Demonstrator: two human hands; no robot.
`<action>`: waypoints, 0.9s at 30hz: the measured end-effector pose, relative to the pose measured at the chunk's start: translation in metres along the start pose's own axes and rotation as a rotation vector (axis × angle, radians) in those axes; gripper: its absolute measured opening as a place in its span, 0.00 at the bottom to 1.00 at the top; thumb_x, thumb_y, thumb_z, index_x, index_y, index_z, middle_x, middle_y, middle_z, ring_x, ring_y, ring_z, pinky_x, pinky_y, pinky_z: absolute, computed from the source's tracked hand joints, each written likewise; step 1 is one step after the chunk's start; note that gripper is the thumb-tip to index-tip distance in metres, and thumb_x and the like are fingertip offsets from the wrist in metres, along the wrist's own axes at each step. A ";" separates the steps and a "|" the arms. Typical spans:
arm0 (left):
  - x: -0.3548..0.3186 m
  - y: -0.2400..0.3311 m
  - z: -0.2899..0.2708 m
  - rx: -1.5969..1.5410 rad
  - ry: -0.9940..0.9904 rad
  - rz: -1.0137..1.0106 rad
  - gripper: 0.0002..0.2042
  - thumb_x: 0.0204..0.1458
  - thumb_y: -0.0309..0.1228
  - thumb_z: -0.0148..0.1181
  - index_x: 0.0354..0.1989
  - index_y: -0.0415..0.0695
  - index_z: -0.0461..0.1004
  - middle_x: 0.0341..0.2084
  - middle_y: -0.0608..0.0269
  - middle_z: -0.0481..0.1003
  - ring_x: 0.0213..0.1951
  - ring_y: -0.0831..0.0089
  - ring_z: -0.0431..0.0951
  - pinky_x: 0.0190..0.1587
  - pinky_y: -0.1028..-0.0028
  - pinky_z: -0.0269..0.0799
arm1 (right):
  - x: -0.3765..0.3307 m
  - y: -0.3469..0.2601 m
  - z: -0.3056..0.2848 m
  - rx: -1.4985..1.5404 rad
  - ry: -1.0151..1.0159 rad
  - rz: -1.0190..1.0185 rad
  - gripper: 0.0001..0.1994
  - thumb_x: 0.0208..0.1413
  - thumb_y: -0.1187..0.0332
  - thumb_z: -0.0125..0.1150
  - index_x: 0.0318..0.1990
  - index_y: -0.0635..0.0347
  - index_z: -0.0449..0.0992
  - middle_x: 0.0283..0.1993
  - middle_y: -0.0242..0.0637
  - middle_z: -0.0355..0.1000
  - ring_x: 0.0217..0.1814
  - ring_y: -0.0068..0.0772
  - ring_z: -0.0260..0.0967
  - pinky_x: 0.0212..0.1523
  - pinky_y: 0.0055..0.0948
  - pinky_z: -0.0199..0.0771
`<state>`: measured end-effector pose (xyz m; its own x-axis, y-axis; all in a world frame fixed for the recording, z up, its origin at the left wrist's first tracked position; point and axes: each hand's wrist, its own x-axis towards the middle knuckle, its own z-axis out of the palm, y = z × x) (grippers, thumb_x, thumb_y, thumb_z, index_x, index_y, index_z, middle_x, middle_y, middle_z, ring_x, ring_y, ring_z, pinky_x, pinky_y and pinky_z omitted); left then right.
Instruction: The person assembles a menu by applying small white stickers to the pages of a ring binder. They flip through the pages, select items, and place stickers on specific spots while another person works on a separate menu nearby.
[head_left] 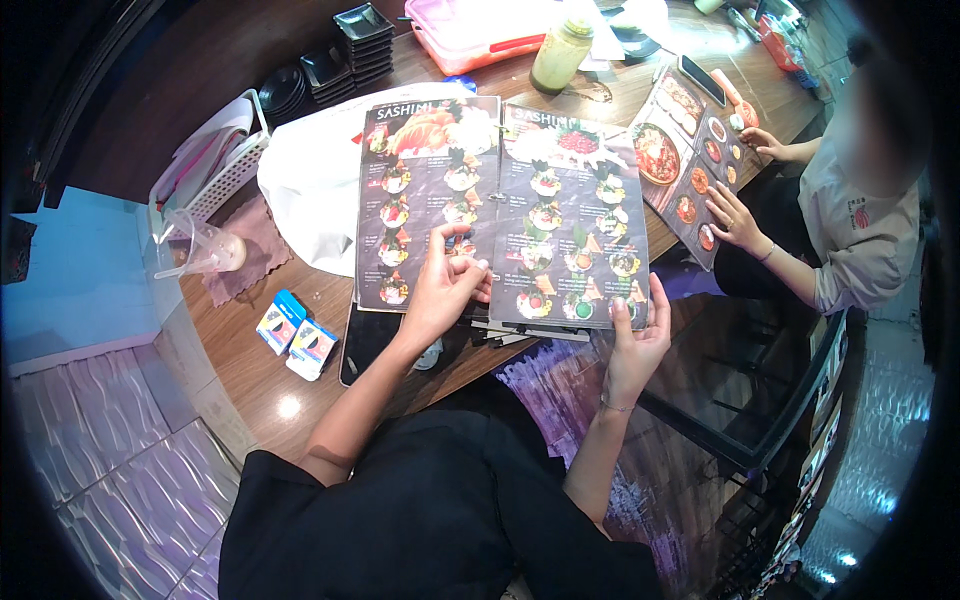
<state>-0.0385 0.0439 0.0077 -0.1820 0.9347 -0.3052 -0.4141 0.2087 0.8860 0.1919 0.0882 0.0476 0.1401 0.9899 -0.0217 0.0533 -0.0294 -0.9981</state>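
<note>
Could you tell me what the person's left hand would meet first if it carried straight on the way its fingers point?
The left hand points up and away across the open menu, so its fingers would likely keep sliding over the left page toward the menu's top edge; depth is hard to judge.

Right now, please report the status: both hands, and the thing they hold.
Left hand fingers on open dark laminated menu. Right hand grips menu's lower right corner. White plastic bag touches menu's left edge.
</note>
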 end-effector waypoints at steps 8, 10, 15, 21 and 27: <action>0.001 -0.008 -0.002 0.155 -0.008 0.079 0.25 0.55 0.21 0.58 0.57 0.41 0.52 0.25 0.64 0.73 0.27 0.80 0.75 0.31 0.81 0.71 | -0.001 -0.004 0.002 0.007 0.001 -0.020 0.26 0.55 0.83 0.58 0.62 0.72 0.60 0.53 0.45 0.69 0.51 0.25 0.70 0.49 0.22 0.73; -0.001 -0.005 0.001 0.166 -0.003 0.071 0.24 0.54 0.19 0.58 0.56 0.42 0.53 0.24 0.66 0.70 0.25 0.82 0.72 0.30 0.82 0.69 | -0.001 -0.003 0.001 0.007 0.003 -0.015 0.26 0.55 0.83 0.59 0.62 0.72 0.60 0.53 0.45 0.69 0.50 0.25 0.70 0.49 0.22 0.73; -0.001 -0.017 0.004 0.137 0.015 0.139 0.19 0.55 0.17 0.55 0.51 0.43 0.54 0.22 0.69 0.66 0.24 0.84 0.69 0.28 0.82 0.67 | -0.002 -0.005 0.002 -0.003 0.010 0.001 0.26 0.55 0.83 0.59 0.62 0.72 0.60 0.52 0.44 0.69 0.50 0.26 0.70 0.48 0.22 0.73; 0.002 -0.015 -0.001 0.114 -0.029 0.104 0.17 0.59 0.20 0.50 0.52 0.43 0.52 0.25 0.65 0.67 0.28 0.80 0.72 0.30 0.80 0.69 | -0.003 -0.005 0.003 0.019 0.012 -0.026 0.26 0.55 0.83 0.59 0.62 0.72 0.60 0.53 0.44 0.69 0.50 0.26 0.70 0.47 0.22 0.74; -0.001 -0.004 -0.002 0.087 -0.029 0.054 0.18 0.58 0.21 0.49 0.53 0.42 0.50 0.28 0.61 0.71 0.29 0.77 0.75 0.33 0.78 0.73 | -0.001 -0.007 0.003 0.023 0.009 -0.021 0.26 0.55 0.83 0.59 0.62 0.72 0.60 0.54 0.44 0.69 0.50 0.26 0.70 0.47 0.21 0.74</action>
<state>-0.0383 0.0413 0.0035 -0.1755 0.9529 -0.2474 -0.3254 0.1810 0.9281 0.1885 0.0879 0.0540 0.1479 0.9890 -0.0003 0.0337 -0.0053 -0.9994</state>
